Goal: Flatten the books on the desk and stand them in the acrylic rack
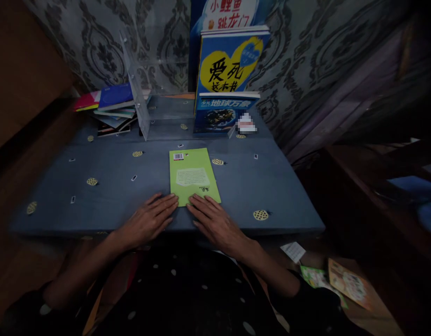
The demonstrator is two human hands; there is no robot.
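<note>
The left hand (154,217) lies palm down and open, its fingers straight and held close together, with the fingertips at the near left corner of a green book (189,163). The right hand (213,221) is also open and palm down, its fingers slightly spread over the book's near edge, toward the near right corner. Neither hand grips anything. The book lies flat and shut on the table (288,200), just beyond both hands, with a barcode (178,157) at its far left corner and a pale text panel (192,177) across its middle.

Ahead of the right hand, well beyond the green book, a blue book with a globe on its cover (218,116) stands upright. Behind it rises a taller blue book with a yellow heart (218,70), and another blue book with red writing (229,14) shows higher still. Ahead and to the left of the left hand, a clear upright panel (135,88) stands beside a loose pile of books (114,107). Down to the right of the right hand, below the table, lie a white paper (293,252), a green booklet (318,278) and an orange booklet (348,283).
</note>
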